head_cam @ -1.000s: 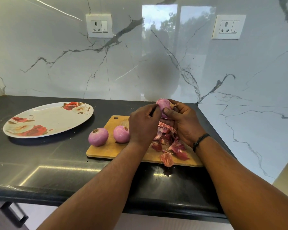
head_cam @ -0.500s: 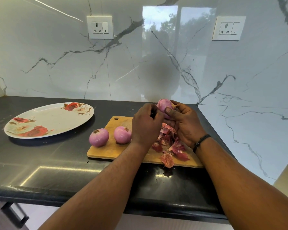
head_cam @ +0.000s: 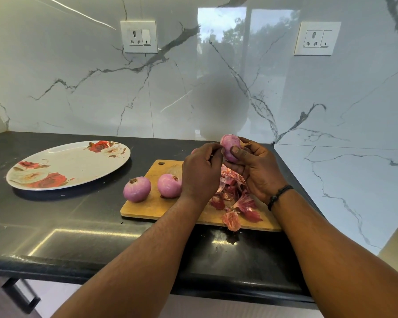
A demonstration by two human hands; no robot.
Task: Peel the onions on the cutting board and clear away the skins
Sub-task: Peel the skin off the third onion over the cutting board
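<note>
Head view
Right grip [head_cam: 256, 171]: fingers and thumb curled round the held onion [head_cam: 230, 148], thumb pressed across its near face; raised above the far part of the cutting board [head_cam: 152, 208]. A dark band [head_cam: 279, 196] circles this wrist.
Left grip [head_cam: 201, 172]: back of the hand toward the camera, fingers curled in, tips brought against the left side of the held onion. Whether they pinch a strip of skin there cannot be told, since the fingertips are hidden behind the knuckles.
Held onion: purple-pink, smooth and glossy on the side that shows, between both hands, clear of the board.
Left onion [head_cam: 137, 188]: peeled, sits on the left end of the board at its edge, root tuft up.
Middle onion [head_cam: 169, 185]: peeled, on the board just beside the left onion, its right side hidden by the left hand.
Skins [head_cam: 236, 203]: red-purple papery heap on the right half of the board, below the hands; one piece [head_cam: 232, 222] hangs over the near edge.
Cutting board: wooden, hole at the far left corner, lies on the dark desk [head_cam: 62, 226].
Plate [head_cam: 69, 164]: oval, white with red roses, on the desk well to the left of the board.
Wall [head_cam: 90, 88]: white marble with grey veins, two switch sockets [head_cam: 139, 37].
</note>
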